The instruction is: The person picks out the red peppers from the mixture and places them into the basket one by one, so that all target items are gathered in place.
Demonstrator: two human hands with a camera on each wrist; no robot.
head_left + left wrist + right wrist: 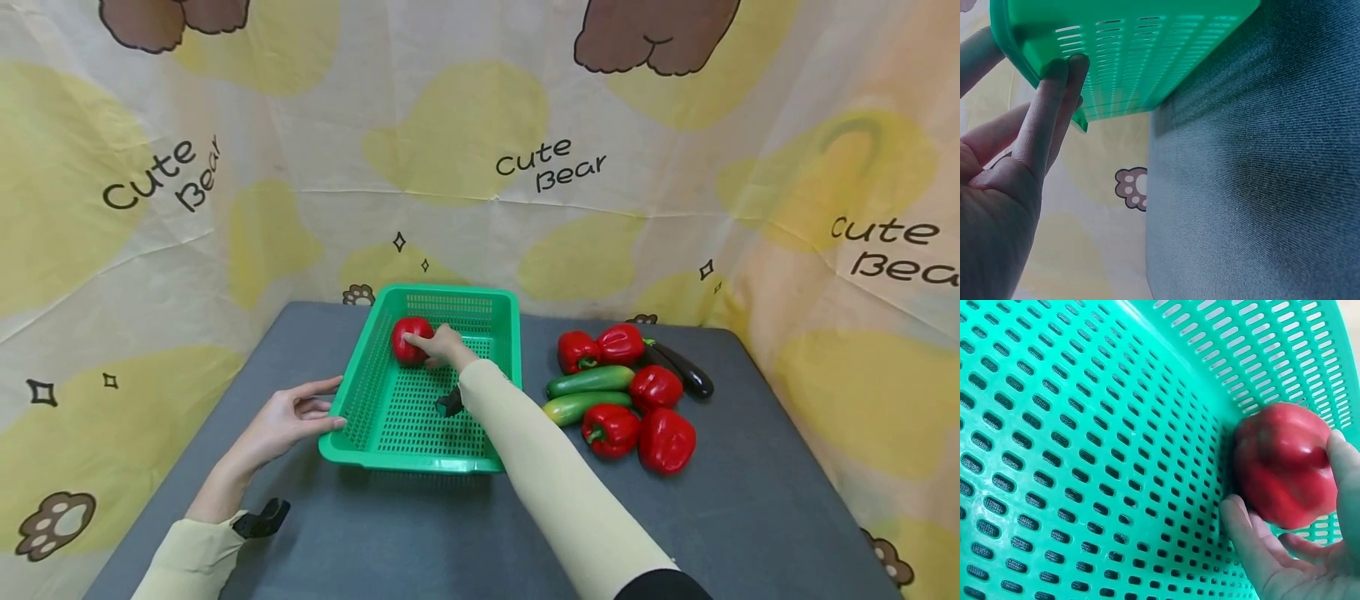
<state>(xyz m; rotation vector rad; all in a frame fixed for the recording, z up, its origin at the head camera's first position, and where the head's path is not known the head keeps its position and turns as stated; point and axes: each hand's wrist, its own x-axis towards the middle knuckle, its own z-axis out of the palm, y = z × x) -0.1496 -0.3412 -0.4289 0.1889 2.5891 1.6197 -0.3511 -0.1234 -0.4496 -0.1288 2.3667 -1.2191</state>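
A green plastic basket with slotted walls stands on the grey table. Inside it, near the left wall, a red bell pepper is held by my right hand. The right wrist view has the thumb against one side of the pepper, with the fingers below it, close over the slotted floor. My left hand holds the basket's left rim near the front corner. From the left wrist, its straight fingers are seen against the outer wall of the basket, just under the rim.
Right of the basket lie several red bell peppers, two green cucumbers and a dark eggplant. A printed cloth hangs behind the grey table. My right forearm crosses over the basket's right rim.
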